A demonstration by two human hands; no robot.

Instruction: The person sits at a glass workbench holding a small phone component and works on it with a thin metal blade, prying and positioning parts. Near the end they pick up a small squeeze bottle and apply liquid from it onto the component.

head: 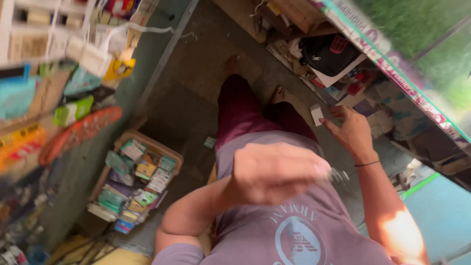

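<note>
Your right hand is out to the side, near the cluttered shelf. It pinches a small white box btw thumb and fingers, so that grip is closed on the box. The box is up in the air, just beside the shelf stuff, not set down anywhere yet.

Your left hand is up in front of your chest and it's blurry. Fingers look curled in, but I can't tell if it has anything in it.

A crate full of small packs sits on the floor on your left side, well apart from both hands.

How far along, I'd say: the box is picked up and in hand. Putting it in a spot looks not done yet.
</note>
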